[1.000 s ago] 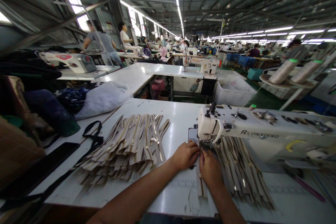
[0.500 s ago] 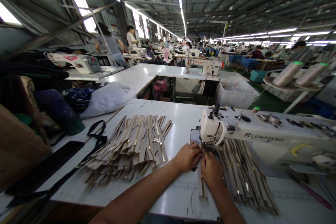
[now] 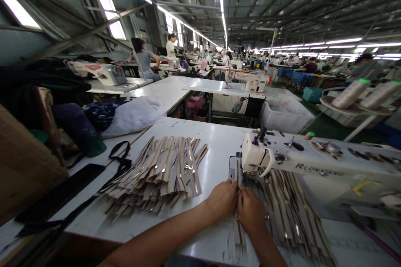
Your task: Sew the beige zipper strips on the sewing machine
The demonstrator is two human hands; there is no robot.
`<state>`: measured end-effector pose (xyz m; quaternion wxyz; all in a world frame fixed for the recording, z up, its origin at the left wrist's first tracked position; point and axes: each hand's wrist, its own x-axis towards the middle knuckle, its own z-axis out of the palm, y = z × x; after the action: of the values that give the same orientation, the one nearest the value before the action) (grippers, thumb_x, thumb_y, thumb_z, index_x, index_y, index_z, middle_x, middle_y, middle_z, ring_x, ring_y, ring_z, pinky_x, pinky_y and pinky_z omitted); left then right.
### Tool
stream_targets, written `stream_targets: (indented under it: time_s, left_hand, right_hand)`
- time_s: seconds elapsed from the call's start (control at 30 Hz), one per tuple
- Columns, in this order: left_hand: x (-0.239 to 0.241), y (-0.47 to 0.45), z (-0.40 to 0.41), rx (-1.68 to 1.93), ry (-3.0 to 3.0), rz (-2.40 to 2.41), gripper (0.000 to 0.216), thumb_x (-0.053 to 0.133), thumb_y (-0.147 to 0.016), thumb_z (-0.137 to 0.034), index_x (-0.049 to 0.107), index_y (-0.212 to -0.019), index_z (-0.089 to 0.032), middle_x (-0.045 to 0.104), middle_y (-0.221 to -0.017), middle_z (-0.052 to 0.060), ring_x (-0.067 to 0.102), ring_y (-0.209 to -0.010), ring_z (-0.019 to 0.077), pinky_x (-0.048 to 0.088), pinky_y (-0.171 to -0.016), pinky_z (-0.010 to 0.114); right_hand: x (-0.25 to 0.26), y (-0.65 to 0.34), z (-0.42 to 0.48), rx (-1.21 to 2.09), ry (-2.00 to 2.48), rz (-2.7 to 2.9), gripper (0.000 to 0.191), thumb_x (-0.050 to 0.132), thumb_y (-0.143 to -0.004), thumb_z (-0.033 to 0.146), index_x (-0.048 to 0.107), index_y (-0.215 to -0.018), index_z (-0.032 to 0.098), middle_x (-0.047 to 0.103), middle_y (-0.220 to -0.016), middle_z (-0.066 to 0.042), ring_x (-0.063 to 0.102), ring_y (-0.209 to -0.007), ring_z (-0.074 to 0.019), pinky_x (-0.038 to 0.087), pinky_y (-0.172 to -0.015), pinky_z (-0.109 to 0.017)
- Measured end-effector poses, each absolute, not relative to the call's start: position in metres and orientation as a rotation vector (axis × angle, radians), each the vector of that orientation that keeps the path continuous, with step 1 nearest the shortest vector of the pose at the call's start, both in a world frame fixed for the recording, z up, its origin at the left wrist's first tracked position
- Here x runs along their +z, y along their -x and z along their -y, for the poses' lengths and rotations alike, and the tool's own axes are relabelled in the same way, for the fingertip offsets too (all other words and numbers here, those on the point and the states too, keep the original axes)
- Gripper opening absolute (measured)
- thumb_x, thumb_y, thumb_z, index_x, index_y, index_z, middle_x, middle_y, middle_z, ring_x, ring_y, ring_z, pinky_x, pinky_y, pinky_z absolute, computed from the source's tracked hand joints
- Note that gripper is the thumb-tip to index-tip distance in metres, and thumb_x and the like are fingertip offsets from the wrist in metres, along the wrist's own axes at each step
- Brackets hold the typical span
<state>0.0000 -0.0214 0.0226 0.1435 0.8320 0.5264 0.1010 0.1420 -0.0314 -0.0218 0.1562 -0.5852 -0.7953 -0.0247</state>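
My left hand (image 3: pixel 223 197) and my right hand (image 3: pixel 250 209) are together just in front of the sewing machine (image 3: pixel 269 154). Their closed fingers pinch one beige zipper (image 3: pixel 239 233) from both sides. This zipper runs lengthwise, its near end hanging toward me below my hands and its far end lying beside the needle area. The fingertips partly cover its middle. Left of my hands, a fanned pile of beige zippers (image 3: pixel 163 171) with gold teeth lies on the white table (image 3: pixel 200 233). More zippers (image 3: pixel 291 212) are heaped under the machine arm on the right.
A black phone-like slab (image 3: pixel 59 192) and a black strap (image 3: pixel 120 154) lie at left, near a cardboard box (image 3: pixel 25 167). White cloth (image 3: pixel 136 114) sits behind them. Thread cones (image 3: pixel 351 94) stand at right. Another sewing machine (image 3: pixel 250 81) and a white bin (image 3: pixel 286 112) are beyond.
Both hands have drawn back toward me from the needle area with the zipper, whose far end now shows beyond the fingers. The view has shifted slightly to the left.
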Motion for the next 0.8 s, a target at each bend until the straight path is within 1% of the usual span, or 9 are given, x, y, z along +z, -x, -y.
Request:
stream_targets:
  time_s: [0.07, 0.17, 0.3, 0.4, 0.47, 0.53, 0.67, 0.73, 0.8]
  left_hand:
    - [0.022, -0.002, 0.033, 0.254, -2.379, -1.514, 0.02, 0.047, -0.085, -0.011, 0.054, -0.103, -0.012, 0.062, -0.093, 0.012, 0.061, -0.083, 0.024, 0.051, -0.072, 0.034]
    - [0.018, -0.006, 0.047, 0.347, -2.285, -1.551, 0.022, 0.046, -0.084, -0.007, 0.049, -0.104, -0.016, 0.062, -0.098, 0.012, 0.061, -0.087, 0.0239, 0.051, -0.075, 0.034]
    - [0.007, -0.012, 0.059, 0.531, -2.094, -1.674, 0.022, 0.04, -0.087, -0.006, 0.047, -0.104, -0.017, 0.058, -0.1, 0.012, 0.059, -0.09, 0.0247, 0.049, -0.08, 0.037]
    - [-0.001, -0.01, 0.064, 0.754, -1.889, -1.754, 0.024, 0.036, -0.088, -0.004, 0.046, -0.105, -0.018, 0.053, -0.103, 0.01, 0.057, -0.087, 0.0214, 0.049, -0.079, 0.034]
    - [0.001, -0.002, 0.065, 0.904, -1.769, -1.749, 0.028, 0.035, -0.086, 0.0, 0.046, -0.103, -0.02, 0.05, -0.101, 0.008, 0.056, -0.084, 0.0182, 0.048, -0.079, 0.031]
    - [0.014, 0.012, 0.063, 1.049, -1.739, -1.712, 0.03, 0.036, -0.084, 0.002, 0.048, -0.1, -0.02, 0.049, -0.099, 0.006, 0.054, -0.085, 0.0166, 0.048, -0.08, 0.03]
    - [0.06, 0.052, 0.05, 1.317, -1.81, -1.745, 0.031, 0.035, -0.084, 0.002, 0.054, -0.099, -0.019, 0.047, -0.099, 0.005, 0.053, -0.09, 0.0169, 0.047, -0.085, 0.031]
    - [0.077, 0.072, 0.039, 1.341, -1.843, -1.835, 0.032, 0.036, -0.085, 0.0, 0.056, -0.102, -0.018, 0.046, -0.102, 0.006, 0.053, -0.092, 0.017, 0.047, -0.088, 0.032]
    - [0.082, 0.089, 0.029, 1.265, -1.841, -1.954, 0.033, 0.035, -0.086, -0.001, 0.056, -0.105, -0.016, 0.046, -0.107, 0.008, 0.053, -0.095, 0.0176, 0.046, -0.09, 0.033]
  right_hand:
    - [-0.023, -0.142, 0.033, -0.052, 1.647, 2.281, 0.036, 0.039, -0.093, 0.014, 0.065, -0.117, 0.015, 0.07, -0.097, -0.01, 0.066, -0.091, -0.0196, 0.049, -0.078, -0.028]
    - [-0.026, -0.143, 0.033, -0.035, 1.629, 2.28, 0.036, 0.039, -0.093, 0.015, 0.064, -0.119, 0.016, 0.07, -0.097, -0.009, 0.066, -0.092, -0.0192, 0.049, -0.08, -0.027]
    - [-0.03, -0.145, 0.033, -0.01, 1.621, 2.202, 0.038, 0.034, -0.097, 0.021, 0.06, -0.125, 0.015, 0.071, -0.099, -0.009, 0.068, -0.085, -0.0192, 0.051, -0.072, -0.028]
    - [-0.036, -0.146, 0.034, -0.012, 1.548, 2.084, 0.042, 0.032, -0.099, 0.03, 0.058, -0.125, 0.012, 0.07, -0.109, -0.013, 0.069, -0.088, -0.0206, 0.053, -0.07, -0.03]
    - [-0.04, -0.148, 0.034, -0.014, 1.495, 2.046, 0.044, 0.031, -0.099, 0.035, 0.06, -0.122, 0.011, 0.07, -0.111, -0.014, 0.069, -0.091, -0.0224, 0.054, -0.07, -0.031]
    - [-0.043, -0.149, 0.032, -0.002, 1.465, 2.032, 0.046, 0.03, -0.099, 0.038, 0.062, -0.118, 0.012, 0.07, -0.109, -0.014, 0.069, -0.092, -0.0234, 0.054, -0.07, -0.032]
    - [-0.047, -0.151, 0.029, 0.031, 1.43, 2.025, 0.046, 0.031, -0.099, 0.041, 0.065, -0.113, 0.013, 0.071, -0.108, -0.013, 0.069, -0.093, -0.0239, 0.054, -0.072, -0.033]
    - [-0.049, -0.152, 0.028, 0.037, 1.423, 2.029, 0.047, 0.031, -0.099, 0.042, 0.065, -0.111, 0.012, 0.072, -0.106, -0.013, 0.069, -0.092, -0.0241, 0.054, -0.072, -0.033]
    - [-0.051, -0.152, 0.027, 0.041, 1.417, 2.031, 0.047, 0.031, -0.099, 0.042, 0.066, -0.11, 0.012, 0.072, -0.105, -0.013, 0.07, -0.091, -0.0241, 0.054, -0.072, -0.033]
